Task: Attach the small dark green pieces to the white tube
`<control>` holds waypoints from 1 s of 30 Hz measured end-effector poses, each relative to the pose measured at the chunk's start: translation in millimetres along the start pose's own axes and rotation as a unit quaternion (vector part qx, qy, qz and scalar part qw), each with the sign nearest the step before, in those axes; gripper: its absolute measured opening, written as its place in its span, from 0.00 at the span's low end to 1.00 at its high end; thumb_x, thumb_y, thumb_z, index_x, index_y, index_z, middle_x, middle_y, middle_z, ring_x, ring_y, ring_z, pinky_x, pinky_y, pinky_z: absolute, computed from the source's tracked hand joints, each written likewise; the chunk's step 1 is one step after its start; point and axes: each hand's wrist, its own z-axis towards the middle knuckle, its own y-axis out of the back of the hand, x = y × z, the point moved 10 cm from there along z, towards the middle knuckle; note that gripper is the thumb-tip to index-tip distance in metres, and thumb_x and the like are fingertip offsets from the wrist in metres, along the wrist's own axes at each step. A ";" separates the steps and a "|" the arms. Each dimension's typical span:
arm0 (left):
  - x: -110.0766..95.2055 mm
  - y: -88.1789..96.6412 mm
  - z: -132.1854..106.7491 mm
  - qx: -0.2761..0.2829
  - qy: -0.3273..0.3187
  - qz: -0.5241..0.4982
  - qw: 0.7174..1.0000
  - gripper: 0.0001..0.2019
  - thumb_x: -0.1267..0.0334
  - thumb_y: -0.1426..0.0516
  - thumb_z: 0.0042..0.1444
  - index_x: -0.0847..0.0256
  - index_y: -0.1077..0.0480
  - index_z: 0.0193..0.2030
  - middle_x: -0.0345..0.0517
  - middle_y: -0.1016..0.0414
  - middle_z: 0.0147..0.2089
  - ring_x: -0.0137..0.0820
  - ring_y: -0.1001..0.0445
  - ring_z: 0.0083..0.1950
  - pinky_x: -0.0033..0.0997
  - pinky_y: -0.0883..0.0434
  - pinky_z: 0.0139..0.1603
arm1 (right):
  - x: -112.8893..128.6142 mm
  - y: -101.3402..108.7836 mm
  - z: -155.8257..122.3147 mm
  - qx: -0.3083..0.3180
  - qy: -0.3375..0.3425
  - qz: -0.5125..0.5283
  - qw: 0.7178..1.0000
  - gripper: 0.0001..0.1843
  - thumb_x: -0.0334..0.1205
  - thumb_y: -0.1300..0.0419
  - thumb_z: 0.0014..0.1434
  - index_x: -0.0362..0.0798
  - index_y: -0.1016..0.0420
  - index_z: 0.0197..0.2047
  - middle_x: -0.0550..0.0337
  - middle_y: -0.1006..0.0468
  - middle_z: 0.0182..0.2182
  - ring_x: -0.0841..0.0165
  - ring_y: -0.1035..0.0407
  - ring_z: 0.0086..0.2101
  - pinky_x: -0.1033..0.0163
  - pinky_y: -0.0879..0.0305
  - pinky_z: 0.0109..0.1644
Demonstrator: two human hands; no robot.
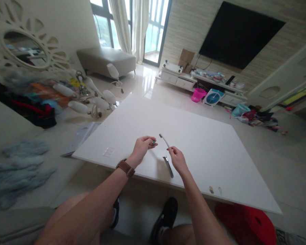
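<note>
Looks like the fitting step: the left hand [142, 147] pinches a small green piece [153, 142], and the right hand [177, 159] grips a metal handle [164, 139] over the white board [209, 149]. Next move probably calls for lining the piece up with the handle's far end; a second handle [168, 166] lies just near the right hand.

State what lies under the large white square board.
Under the white board's near edge show a red round object and the pale tiled floor; the board hides everything farther beneath it, including whatever supports it.

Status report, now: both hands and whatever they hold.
Left hand pinching a small green piece. Right hand holding a curved metal handle above the white board. Second metal handle lying below the right hand.
</note>
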 end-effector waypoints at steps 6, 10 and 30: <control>-12.6 0.4 -1.5 -0.005 -0.063 0.049 0.997 0.10 0.73 0.36 0.40 0.65 0.26 0.33 0.49 0.21 0.40 0.34 0.21 0.38 0.36 0.26 0.44 | 12.4 14.2 -4.2 -0.028 0.025 0.030 0.999 0.17 0.51 0.49 0.64 0.48 0.28 0.34 0.63 0.31 0.24 0.68 0.38 0.27 0.63 0.47 0.31; -11.4 7.0 -0.4 -0.029 -0.068 0.050 0.996 0.15 0.73 0.35 0.40 0.63 0.30 0.37 0.48 0.22 0.38 0.34 0.21 0.38 0.36 0.26 0.42 | 21.5 13.3 -8.6 -0.021 0.039 0.033 0.998 0.16 0.50 0.48 0.64 0.48 0.31 0.31 0.65 0.34 0.22 0.69 0.40 0.26 0.63 0.49 0.30; -5.9 -0.4 -5.2 -0.006 -0.021 0.029 0.999 0.19 0.76 0.36 0.43 0.63 0.34 0.42 0.48 0.19 0.34 0.35 0.19 0.36 0.38 0.27 0.45 | 34.3 12.8 -13.7 -0.019 0.063 0.018 0.998 0.28 0.60 0.49 0.65 0.48 0.37 0.21 0.67 0.43 0.18 0.71 0.46 0.23 0.64 0.52 0.29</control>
